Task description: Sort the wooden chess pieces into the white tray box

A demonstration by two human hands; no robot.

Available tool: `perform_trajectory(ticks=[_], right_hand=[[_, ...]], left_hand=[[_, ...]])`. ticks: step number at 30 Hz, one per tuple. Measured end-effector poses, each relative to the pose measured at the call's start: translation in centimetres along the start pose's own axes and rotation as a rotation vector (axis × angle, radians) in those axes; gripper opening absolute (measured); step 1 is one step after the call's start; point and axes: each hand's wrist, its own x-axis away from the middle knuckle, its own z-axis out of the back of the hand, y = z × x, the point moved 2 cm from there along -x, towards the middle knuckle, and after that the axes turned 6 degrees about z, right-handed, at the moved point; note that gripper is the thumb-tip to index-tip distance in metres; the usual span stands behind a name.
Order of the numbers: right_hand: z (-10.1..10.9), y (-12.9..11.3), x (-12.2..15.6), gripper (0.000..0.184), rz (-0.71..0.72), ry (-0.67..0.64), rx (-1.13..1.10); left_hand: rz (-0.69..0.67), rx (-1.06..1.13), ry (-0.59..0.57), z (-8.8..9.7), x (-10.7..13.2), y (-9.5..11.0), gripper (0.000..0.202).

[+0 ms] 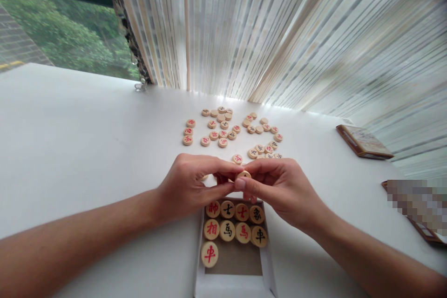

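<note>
The left hand [190, 181] and the right hand [279, 186] met in the middle of the frame, both pinching one round game piece [243, 174] just above the white box [267, 260]. It could slip and bump the neat pieces inside [232, 223]. Loose pieces [230, 132] lay higher up.

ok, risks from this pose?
1. Both hands, left and right, pinch one wooden piece by its edge; it could slip and knock the placed pieces in the box.
2. The loose pieces lie just beyond the knuckles, so a reach may scatter them.
</note>
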Motion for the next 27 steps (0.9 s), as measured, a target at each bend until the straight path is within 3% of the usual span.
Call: perform_trajectory(ticks=[14, 27], right_hand=[[-0.15, -0.56, 0.39, 0.016, 0.098, -0.034, 0.081], [0.32, -0.73, 0.52, 0.020, 0.128, -0.129, 0.070]], left_hand=[[-0.045, -0.001, -0.009, 0.13, -0.08, 0.05, 0.017], [-0.026, 0.051, 0.014, 0.16, -0.09, -0.10, 0.022]])
